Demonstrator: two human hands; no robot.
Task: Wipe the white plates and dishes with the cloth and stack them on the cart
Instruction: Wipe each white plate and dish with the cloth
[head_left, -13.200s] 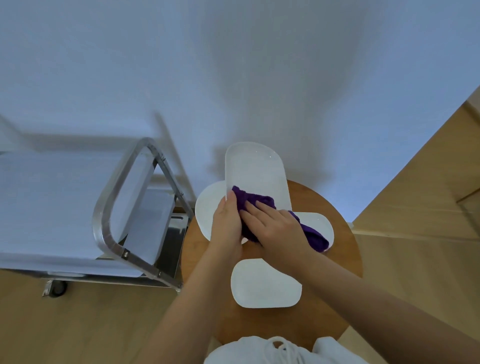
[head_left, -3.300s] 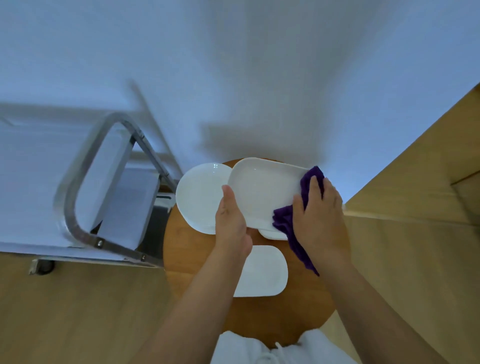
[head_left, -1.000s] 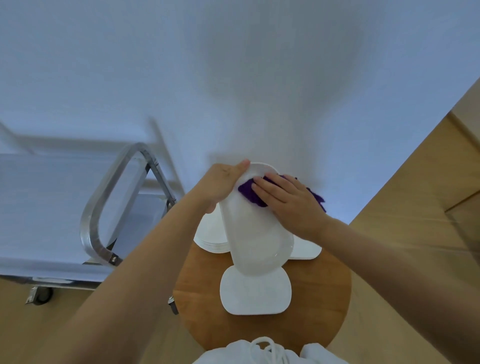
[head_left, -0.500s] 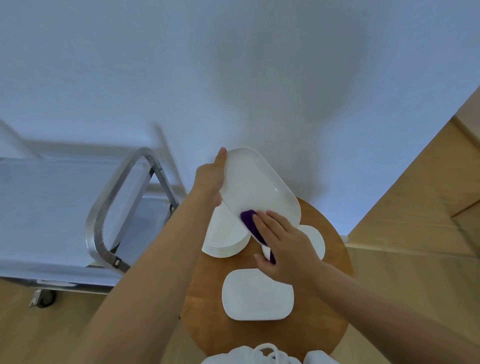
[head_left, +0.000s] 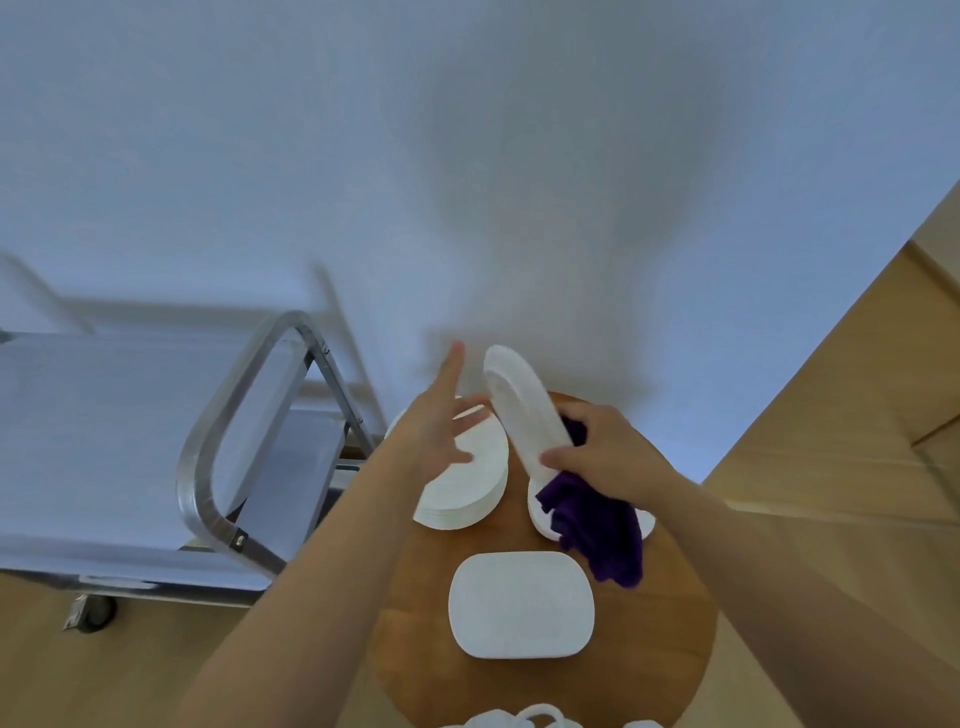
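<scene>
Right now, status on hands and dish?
Left hand open, off the dish. Right hand grips oval dish and purple cloth. Nothing blocks cart.

Pretty dim, bluish light; soft shadows on the white wall (head_left: 519, 182), edges bend fisheye-style, left hand (head_left: 441, 441) motion-blurred.

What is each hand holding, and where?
The right hand grips the lower end of the long white dish together with the purple cloth. The left hand is open, holding nothing.
</scene>
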